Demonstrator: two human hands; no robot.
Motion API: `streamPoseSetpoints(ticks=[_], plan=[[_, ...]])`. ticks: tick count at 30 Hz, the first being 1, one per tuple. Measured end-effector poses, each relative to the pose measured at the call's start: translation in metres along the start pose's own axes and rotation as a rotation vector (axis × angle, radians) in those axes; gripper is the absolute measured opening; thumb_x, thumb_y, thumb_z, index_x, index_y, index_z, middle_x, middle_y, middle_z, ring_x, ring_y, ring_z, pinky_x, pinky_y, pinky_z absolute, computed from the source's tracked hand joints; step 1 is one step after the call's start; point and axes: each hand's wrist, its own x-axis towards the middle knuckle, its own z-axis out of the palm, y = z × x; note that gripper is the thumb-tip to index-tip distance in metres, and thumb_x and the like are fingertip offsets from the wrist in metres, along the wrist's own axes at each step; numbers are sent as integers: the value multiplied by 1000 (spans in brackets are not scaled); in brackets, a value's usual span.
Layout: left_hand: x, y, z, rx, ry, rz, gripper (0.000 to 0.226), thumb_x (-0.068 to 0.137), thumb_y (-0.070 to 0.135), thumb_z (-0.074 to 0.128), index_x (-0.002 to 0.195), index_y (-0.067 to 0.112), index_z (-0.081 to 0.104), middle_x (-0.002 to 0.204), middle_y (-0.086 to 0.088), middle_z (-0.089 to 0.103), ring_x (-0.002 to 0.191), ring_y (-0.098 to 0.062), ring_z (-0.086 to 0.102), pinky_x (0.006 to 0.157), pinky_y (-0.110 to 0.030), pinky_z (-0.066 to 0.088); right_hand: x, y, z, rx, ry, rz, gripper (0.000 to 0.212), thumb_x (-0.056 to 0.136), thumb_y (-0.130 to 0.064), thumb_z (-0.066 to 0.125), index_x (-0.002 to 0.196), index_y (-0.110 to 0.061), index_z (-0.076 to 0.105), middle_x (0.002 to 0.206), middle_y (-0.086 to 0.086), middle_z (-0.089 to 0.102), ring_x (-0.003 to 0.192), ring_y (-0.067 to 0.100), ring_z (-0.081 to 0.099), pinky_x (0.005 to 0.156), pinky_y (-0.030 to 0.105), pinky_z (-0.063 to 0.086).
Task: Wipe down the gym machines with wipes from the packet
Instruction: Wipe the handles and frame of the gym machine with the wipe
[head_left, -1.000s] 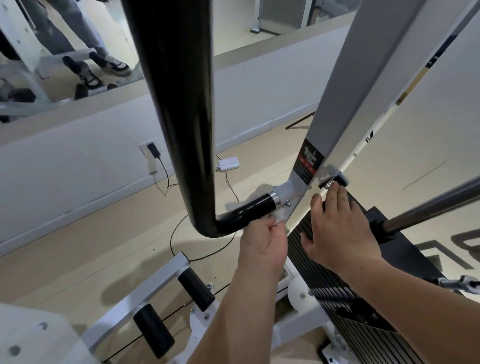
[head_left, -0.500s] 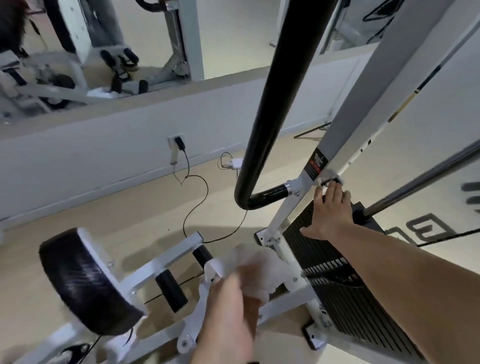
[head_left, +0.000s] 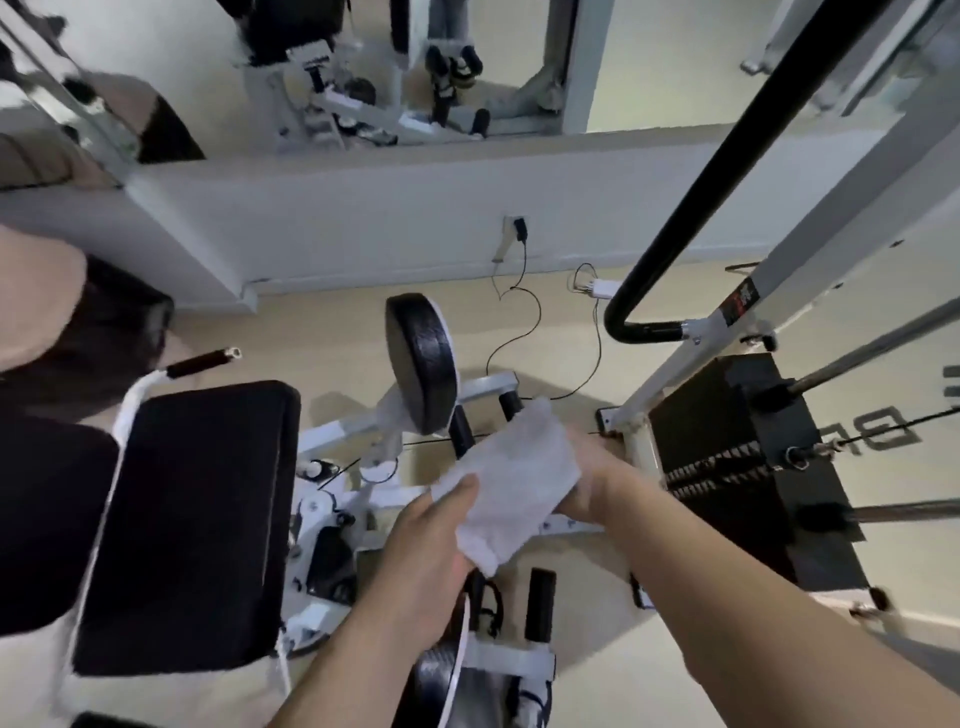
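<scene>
One wipe (head_left: 514, 488) is held in the air by both hands. It is above the white frame (head_left: 332, 431) of the machine, between the seat pad (head_left: 187, 519) at left and the weight stack (head_left: 727, 441) at right. The sheet hides part of the frame below it.

Its long axis goes diagonal, from the low corner near the person up and a bit to the right, approx. toward the round black pad (head_left: 423, 364).

The left hand (head_left: 431, 545) pinches the near end, thumb on top. The right hand (head_left: 597, 478) grips the right edge w/ fingers curled under, mostly covered by the sheet.

Count:
- 1 wipe and 2 hands
- 3 short black foam pegs (head_left: 540, 603)
- 2 steel rods (head_left: 872, 348) at the stack
- 1 curved black bar (head_left: 727, 171)
- 1 wall socket (head_left: 517, 228) w/ plug
- 1 white adapter (head_left: 602, 287) on the floor w/ thin cable (head_left: 519, 332)
</scene>
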Motion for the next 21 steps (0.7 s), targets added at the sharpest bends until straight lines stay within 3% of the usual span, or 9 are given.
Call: streamPoseSetpoints(ticks=[3, 6, 7, 8, 9, 10, 15, 19, 21], plan=[[-40, -22, -32, -139, 64, 2, 33, 99, 21, 65, 130, 9, 69, 127, -16, 71, 123, -29, 66, 116, -53, 40, -22, 10, 16, 147, -115, -80, 87, 96, -78, 27, 115, -7, 73, 110, 18, 77, 105, 34, 73, 97, 44, 54], [-69, -35, -56, -156, 77, -6, 48, 83, 28, 81, 126, 9, 71, 127, -14, 72, 122, -32, 66, 114, -54, 42, -48, 48, 39, 14, -239, -125, 79, 94, -75, 45, 121, -5, 72, 128, 28, 67, 115, 37, 69, 111, 58, 44], [-78, -38, -65, -139, 80, 1, 47, 81, 28, 83, 123, 9, 73, 125, -15, 72, 121, -32, 67, 113, -53, 43, -53, 64, 44, -74, -246, -151, 70, 93, -68, 57, 119, -4, 71, 131, 33, 61, 131, 50, 46, 114, 63, 39], [-82, -37, -70, -127, 85, 0, 44, 81, 24, 84, 121, 8, 74, 123, -16, 73, 120, -32, 67, 112, -51, 45, -59, 74, 49, -120, -215, -188, 59, 94, -58, 65, 116, -3, 70, 130, 36, 59, 102, 16, 55, 112, 64, 39], [-91, -39, -78, -130, 85, -2, 41, 82, 20, 83, 119, 6, 74, 122, -18, 73, 119, -32, 68, 110, -49, 47, -67, 87, 59, -152, -155, -234, 49, 97, -47, 67, 113, -1, 70, 124, 33, 65, 107, 39, 70, 107, 61, 46], [-97, -39, -86, -126, 74, -5, 42, 81, 19, 80, 120, 4, 73, 122, -20, 73, 118, -32, 69, 108, -47, 49, -74, 98, 67, -188, -89, -279, 42, 99, -39, 66, 111, 1, 70, 116, 28, 71, 106, 40, 72, 100, 57, 52], [-135, -52, -148, -104, 46, -35, 37, 89, 20, 75, 123, 7, 71, 118, -16, 75, 112, -32, 71, 101, -49, 54, -99, 155, 129, -175, 73, -372, 30, 104, -34, 58, 106, -8, 73, 99, 8, 80, 99, 26, 76, 90, 47, 61], [-159, -48, -218, -27, 107, -45, 31, 93, 31, 73, 119, 15, 73, 110, -6, 78, 102, -25, 75, 99, -49, 57, -93, 200, 199, -45, 198, -351, 34, 104, -38, 59, 107, -7, 72, 100, 10, 80, 95, 29, 77, 88, 49, 62], [-171, -42, -263, -20, 107, -67, 30, 91, 35, 74, 116, 19, 74, 104, -4, 79, 91, -21, 76, 85, -43, 61, -91, 221, 241, 32, 196, -318, 36, 104, -39, 60, 108, -4, 71, 101, 15, 79, 94, 29, 77, 85, 48, 63]])
